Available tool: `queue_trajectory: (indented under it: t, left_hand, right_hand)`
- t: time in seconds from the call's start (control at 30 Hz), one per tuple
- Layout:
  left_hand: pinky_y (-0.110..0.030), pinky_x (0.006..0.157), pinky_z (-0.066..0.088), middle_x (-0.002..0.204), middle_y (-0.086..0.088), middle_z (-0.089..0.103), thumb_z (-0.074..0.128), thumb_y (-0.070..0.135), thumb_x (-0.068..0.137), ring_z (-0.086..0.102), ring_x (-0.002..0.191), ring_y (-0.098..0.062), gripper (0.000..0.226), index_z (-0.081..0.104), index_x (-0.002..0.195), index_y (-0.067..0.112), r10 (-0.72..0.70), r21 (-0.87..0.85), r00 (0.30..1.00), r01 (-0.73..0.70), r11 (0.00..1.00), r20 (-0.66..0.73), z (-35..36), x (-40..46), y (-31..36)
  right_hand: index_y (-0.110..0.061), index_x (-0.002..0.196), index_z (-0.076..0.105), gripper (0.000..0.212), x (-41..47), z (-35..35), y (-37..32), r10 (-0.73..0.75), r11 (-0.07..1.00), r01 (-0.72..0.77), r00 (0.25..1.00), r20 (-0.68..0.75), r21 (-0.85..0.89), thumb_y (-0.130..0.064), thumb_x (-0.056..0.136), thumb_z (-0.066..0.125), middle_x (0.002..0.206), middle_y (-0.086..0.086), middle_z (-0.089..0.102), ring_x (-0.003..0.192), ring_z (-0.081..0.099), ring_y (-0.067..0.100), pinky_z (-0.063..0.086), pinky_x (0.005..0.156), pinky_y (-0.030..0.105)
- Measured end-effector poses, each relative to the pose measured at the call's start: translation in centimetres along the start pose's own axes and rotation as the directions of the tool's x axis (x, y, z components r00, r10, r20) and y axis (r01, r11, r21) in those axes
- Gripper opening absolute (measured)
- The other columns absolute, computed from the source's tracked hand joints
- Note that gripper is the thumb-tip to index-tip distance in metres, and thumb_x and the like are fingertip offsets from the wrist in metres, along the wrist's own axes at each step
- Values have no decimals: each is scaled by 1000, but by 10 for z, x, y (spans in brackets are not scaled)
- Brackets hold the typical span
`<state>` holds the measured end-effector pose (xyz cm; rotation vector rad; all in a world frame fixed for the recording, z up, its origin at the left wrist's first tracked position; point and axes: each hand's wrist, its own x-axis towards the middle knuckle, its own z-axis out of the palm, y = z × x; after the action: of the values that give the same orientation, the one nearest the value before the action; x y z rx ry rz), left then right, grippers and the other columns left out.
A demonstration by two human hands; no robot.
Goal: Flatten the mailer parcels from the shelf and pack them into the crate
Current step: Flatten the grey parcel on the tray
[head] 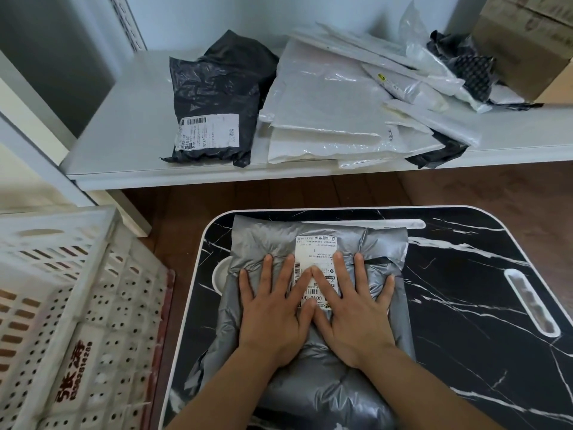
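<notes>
A puffy grey mailer parcel [313,395] with a white shipping label lies on the black marble-patterned table [465,305]. My left hand [274,311] and my right hand [353,308] press flat on its middle, side by side, fingers straight and spread, index fingers touching over the label. On the white shelf [124,144] behind lie a black mailer [214,97] with a label and a pile of white and clear mailers [341,113]. The white perforated crate [62,321] stands at the left, beside the table.
A cardboard box [527,41] sits at the shelf's far right, with crumpled black and clear bags [465,63] next to it. Brown wooden floor [279,193] shows between shelf and table. The table has a slot handle [531,302] at its right side.
</notes>
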<state>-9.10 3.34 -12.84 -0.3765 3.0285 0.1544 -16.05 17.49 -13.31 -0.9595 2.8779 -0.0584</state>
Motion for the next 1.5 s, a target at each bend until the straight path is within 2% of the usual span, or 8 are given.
queue_trajectory:
  t: [0.2, 0.3, 0.4, 0.7, 1.0, 1.13, 1.27, 1.5]
  left_hand:
    - [-58, 106, 19, 145, 2, 44, 20, 55, 95, 36, 133, -31, 51, 44, 137, 38, -36, -34, 998, 34, 999, -59, -22, 9, 0]
    - [-63, 110, -7, 160, 2, 7, 8, 60, 94, -5, 145, -38, 56, 18, 146, 45, -38, -1, 996, 39, 999, -77, -35, 23, -2]
    - [-69, 102, -19, 153, 10, -30, -9, 69, 82, -39, 135, -34, 65, -14, 143, 49, -33, -6, 999, 33, 999, 10, -26, 34, -7]
    - [-69, 103, -17, 157, 14, -19, -5, 71, 82, -25, 142, -32, 66, -9, 144, 52, -55, -3, 998, 55, 998, 3, -8, 42, -10]
    - [-69, 103, -18, 149, 15, -36, -13, 61, 79, -32, 138, -37, 64, -17, 142, 52, -74, -30, 995, 76, 997, 67, -37, -1, -6]
    - [-73, 102, -12, 154, 13, -22, -8, 57, 83, -22, 142, -38, 61, -6, 143, 54, -53, -1, 999, 53, 999, 0, -33, -54, 9]
    - [-76, 101, 4, 158, 9, 16, 17, 51, 93, 7, 145, -40, 52, 23, 144, 48, -65, 3, 997, 65, 998, 52, -15, -72, 11]
    - [-77, 100, 9, 155, 6, 29, 29, 48, 93, 19, 142, -40, 51, 32, 143, 41, -43, -38, 999, 44, 998, 15, 1, -75, 9]
  right_hand:
    - [-42, 149, 11, 61, 12, -24, 6, 41, 999, -42, 997, -61, -17, -64, 93, 10, 161, -1, 3, 147, -11, 30, -11, 104, 71]
    - [-48, 144, -18, 69, 30, -34, 10, 36, 999, -36, 999, 15, -8, -71, 79, -16, 153, -6, -32, 133, -43, 29, -24, 99, 69]
    - [-50, 141, -25, 75, 42, -34, 15, 77, 997, -74, 989, 129, -23, -77, 71, -16, 149, -8, -39, 130, -46, 32, -17, 98, 75]
    - [-54, 141, -19, 70, 47, -15, 23, 106, 994, -106, 991, 82, -8, -80, 78, -5, 157, -8, -24, 142, -27, 33, -11, 102, 75]
    - [-52, 141, -22, 75, -8, -46, -2, 50, 997, -61, 974, 221, 39, -72, 69, -16, 148, -6, -43, 128, -49, 32, -20, 99, 73]
    - [-55, 141, -15, 65, -61, -33, -23, 35, 996, -53, 974, 222, 73, -71, 78, -16, 153, -5, -32, 135, -39, 35, -16, 99, 75]
    - [-45, 143, 32, 56, -80, -13, -25, 81, 996, -85, 984, 159, 17, -65, 94, 15, 154, 4, 31, 141, 20, 41, 11, 94, 76]
    - [-44, 147, 25, 57, -82, -5, -26, 59, 998, -59, 993, 105, -5, -64, 94, 18, 158, 3, 23, 144, 16, 39, 13, 95, 78]
